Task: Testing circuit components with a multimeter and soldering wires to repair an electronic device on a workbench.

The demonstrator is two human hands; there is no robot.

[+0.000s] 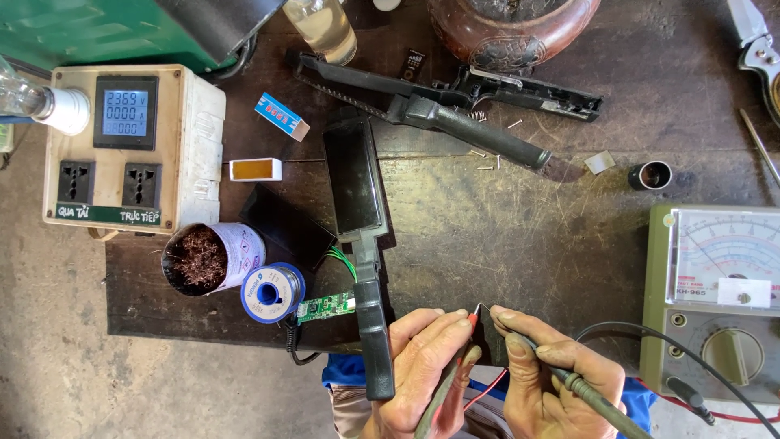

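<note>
Sitting at the far left of the surface (pixel 504 236) is a cream power box (pixel 122 146) with a blue meter screen and two sockets, a clear bottle (pixel 36 102) lying against its corner. Just below it stands a can (pixel 207 258) full of brown wire scraps, touching a blue-and-white solder spool (pixel 273 293). A small green circuit board (pixel 327 307) lies beside the spool, wired to a long black casing (pixel 359 219) that runs up the surface. Above, a blue matchbox (pixel 282 116) and its yellow tray (pixel 255 169) lie apart.

The left hand (pixel 422 370) is closed around a red probe (pixel 465 341), its tip raised near the casing's lower end. The right hand (pixel 552 374) pinches a black probe (pixel 569 378) between thumb and fingers, tip just beside the red one; whether the two tips touch I cannot tell. A black lead (pixel 650 337) curves off right.

Higher up lie a black tool (pixel 479 134) and a brown pot (pixel 512 28). A small black cap (pixel 650 175) stands near a green analog multimeter (pixel 719 301) at the right edge.
</note>
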